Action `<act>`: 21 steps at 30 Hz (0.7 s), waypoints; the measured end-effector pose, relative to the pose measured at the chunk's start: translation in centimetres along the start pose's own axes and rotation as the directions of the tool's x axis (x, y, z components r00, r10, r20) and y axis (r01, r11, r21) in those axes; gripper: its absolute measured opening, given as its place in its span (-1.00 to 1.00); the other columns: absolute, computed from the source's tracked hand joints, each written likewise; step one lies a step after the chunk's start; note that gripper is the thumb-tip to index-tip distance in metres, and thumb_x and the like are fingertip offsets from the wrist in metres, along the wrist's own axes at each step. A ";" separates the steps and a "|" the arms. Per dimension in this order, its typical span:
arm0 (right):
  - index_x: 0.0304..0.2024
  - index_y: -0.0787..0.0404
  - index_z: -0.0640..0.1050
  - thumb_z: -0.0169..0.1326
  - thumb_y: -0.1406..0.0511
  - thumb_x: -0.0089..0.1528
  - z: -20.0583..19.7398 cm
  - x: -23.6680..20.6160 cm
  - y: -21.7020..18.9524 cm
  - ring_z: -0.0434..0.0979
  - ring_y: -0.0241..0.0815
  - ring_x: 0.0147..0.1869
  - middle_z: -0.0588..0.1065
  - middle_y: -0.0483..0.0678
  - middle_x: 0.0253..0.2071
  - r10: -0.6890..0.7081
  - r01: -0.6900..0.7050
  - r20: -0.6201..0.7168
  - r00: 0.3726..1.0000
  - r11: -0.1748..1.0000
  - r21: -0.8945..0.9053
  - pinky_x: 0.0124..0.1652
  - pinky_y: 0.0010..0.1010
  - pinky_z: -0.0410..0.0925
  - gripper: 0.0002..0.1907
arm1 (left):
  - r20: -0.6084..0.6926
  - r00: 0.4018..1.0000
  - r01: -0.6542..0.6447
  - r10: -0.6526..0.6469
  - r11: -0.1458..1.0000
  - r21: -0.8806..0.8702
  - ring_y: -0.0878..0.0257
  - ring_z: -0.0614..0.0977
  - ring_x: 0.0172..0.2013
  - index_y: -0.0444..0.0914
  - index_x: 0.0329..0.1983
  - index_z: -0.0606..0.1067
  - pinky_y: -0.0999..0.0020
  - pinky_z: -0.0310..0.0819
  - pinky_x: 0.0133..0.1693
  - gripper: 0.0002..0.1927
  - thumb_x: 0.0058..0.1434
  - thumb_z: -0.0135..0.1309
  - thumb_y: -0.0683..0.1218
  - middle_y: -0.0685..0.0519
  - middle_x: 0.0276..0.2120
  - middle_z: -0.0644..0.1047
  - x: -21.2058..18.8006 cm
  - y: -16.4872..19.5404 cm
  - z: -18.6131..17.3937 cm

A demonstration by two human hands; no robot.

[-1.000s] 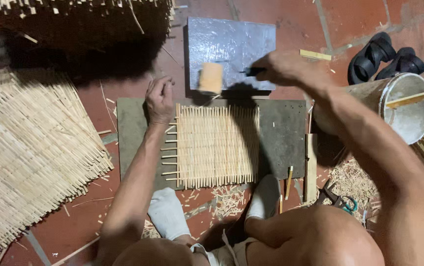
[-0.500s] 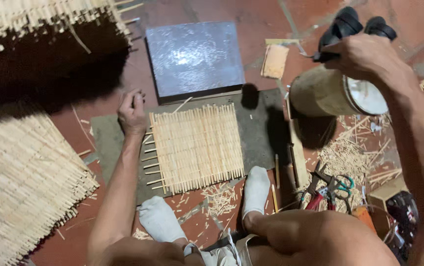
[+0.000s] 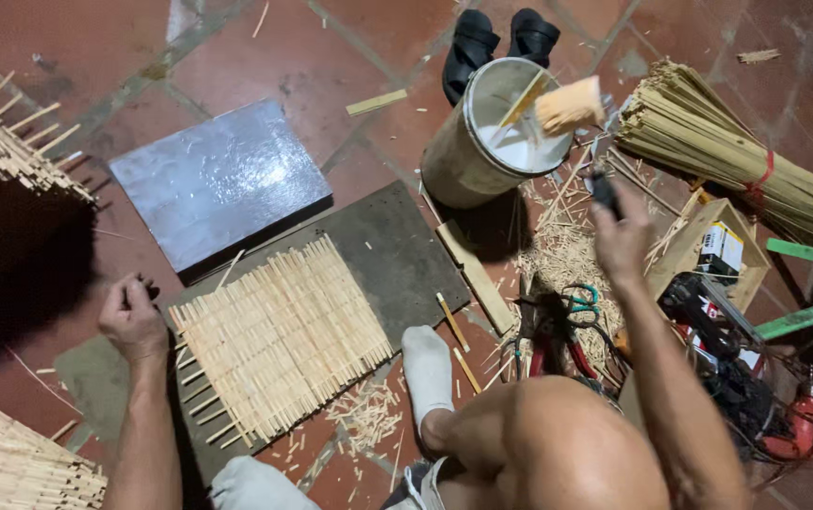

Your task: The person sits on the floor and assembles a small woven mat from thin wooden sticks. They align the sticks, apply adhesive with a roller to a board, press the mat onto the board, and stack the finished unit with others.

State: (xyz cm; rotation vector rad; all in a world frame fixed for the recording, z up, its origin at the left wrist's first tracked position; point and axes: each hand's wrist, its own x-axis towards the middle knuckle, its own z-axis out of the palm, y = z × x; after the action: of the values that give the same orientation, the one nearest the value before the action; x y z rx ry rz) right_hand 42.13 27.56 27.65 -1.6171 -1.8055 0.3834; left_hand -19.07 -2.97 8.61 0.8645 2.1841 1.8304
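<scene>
My right hand (image 3: 620,234) grips the dark handle of a wide brush (image 3: 569,104), whose pale bristles hang over the open mouth of a metal bucket (image 3: 470,156). My left hand (image 3: 130,317) is curled into a fist and rests on the floor at the left corner of a small bamboo-slat mat (image 3: 283,338). The mat lies on a dark board (image 3: 397,250). My socked foot (image 3: 428,370) rests on the board's near edge.
A grey slab (image 3: 222,179) lies behind the mat. A tied bundle of bamboo sticks (image 3: 737,151), a small wooden box (image 3: 709,247), scissors and pliers (image 3: 565,321) and a red drill (image 3: 794,425) crowd the right. Black sandals (image 3: 501,40) sit behind the bucket. Woven panels (image 3: 5,142) lie at left.
My right hand carried the brush from the grey slab rightward to the bucket's mouth. My left hand stayed at the mat's edge.
</scene>
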 end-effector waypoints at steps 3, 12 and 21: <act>0.24 0.38 0.53 0.17 0.38 0.35 3.9 -1.4 2.7 0.48 0.13 0.19 0.54 0.21 0.06 -0.353 0.360 0.086 0.932 0.930 -0.074 0.17 0.00 0.33 -0.59 | -0.028 0.999 0.016 -0.016 1.000 -0.018 0.26 0.64 -0.28 -0.39 -0.13 0.59 0.38 0.55 -0.22 -0.80 0.48 -0.01 -0.17 0.00 -0.27 0.60 1.0 -1.3 0.2; 0.11 0.32 0.57 0.09 0.38 0.49 6.2 -3.5 -4.5 0.48 -0.06 -0.08 0.57 0.13 -0.11 -0.612 0.620 0.128 0.781 0.734 -0.276 -0.04 -0.23 0.33 -0.83 | 0.071 0.941 0.337 -0.332 0.939 -0.069 0.34 0.67 -0.31 -0.30 -0.12 0.61 0.47 0.52 -0.22 -0.64 0.39 -0.05 0.05 0.07 -0.33 0.67 6.4 -1.0 0.5; 0.09 0.34 0.59 -0.05 0.43 0.20 30.4 3.0 -25.3 0.63 0.11 0.02 0.60 0.23 -0.05 -0.476 0.339 0.549 0.687 0.878 0.337 0.04 -0.20 0.43 -0.59 | 0.244 0.705 0.700 -0.666 0.708 -0.089 0.41 0.40 -0.55 -0.17 -0.37 0.44 0.49 0.24 -0.58 -0.53 0.45 -0.18 0.24 0.20 -0.53 0.42 11.3 3.5 3.2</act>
State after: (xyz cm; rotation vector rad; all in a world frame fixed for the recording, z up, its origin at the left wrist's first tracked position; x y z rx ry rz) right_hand 3.16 32.21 22.05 -0.9273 -2.4460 0.9437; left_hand -25.69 5.92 13.82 0.1178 1.8160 1.4391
